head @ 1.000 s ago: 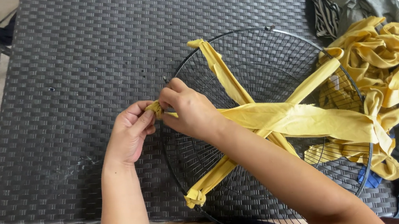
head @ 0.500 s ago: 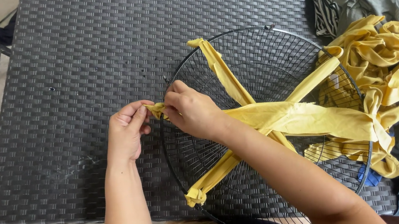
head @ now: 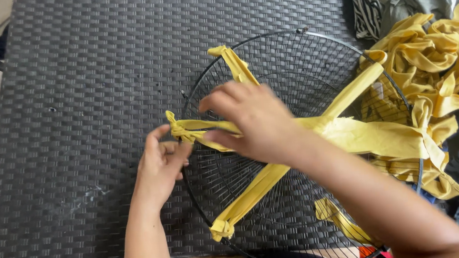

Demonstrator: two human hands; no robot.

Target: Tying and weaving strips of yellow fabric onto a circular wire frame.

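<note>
Dark woven-plastic desk [head: 91, 75] carries a round black wire fan guard [head: 313, 50], where the left hand [head: 159, 166] pinches the knotted yellow fabric strip [head: 195, 130] at its rim and the right hand [head: 254, 120] grips the strip nearer the guard's centre.
</note>
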